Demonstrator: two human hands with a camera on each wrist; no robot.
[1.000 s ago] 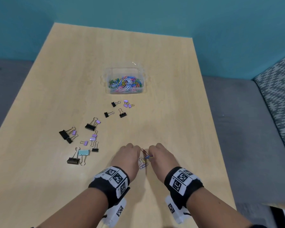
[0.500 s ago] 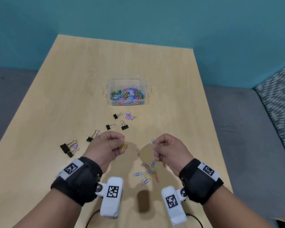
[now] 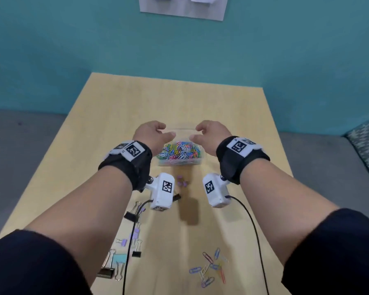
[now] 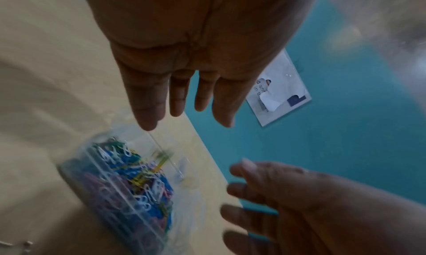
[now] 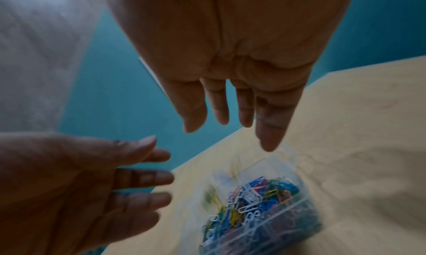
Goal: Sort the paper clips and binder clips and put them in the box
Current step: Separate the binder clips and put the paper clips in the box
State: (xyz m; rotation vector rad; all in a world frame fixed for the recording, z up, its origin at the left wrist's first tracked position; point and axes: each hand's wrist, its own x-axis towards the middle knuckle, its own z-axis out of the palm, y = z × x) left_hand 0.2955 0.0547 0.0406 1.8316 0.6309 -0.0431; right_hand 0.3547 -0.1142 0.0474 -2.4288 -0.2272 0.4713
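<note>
Both hands hover over a clear plastic box (image 3: 180, 161) near the middle of a light wooden table (image 3: 232, 116). On the left, the left hand (image 3: 152, 135) is held above the box's left end, fingers spread and relaxed, holding nothing. To its right, the right hand (image 3: 211, 134) mirrors it above the box's right end, fingers likewise loose and empty. The hands are apart, palms facing each other, neither touching the box. Inside the box lies a heap of coloured paper clips (image 3: 179, 151), too many to count. Near the table's front edge, on the left, binder clips (image 3: 124, 248) in black, purple and light blue are partly hidden by the left forearm, so the count is unclear. Further right, about nine loose paper clips (image 3: 210, 267) lie clustered on the bare wood.
</note>
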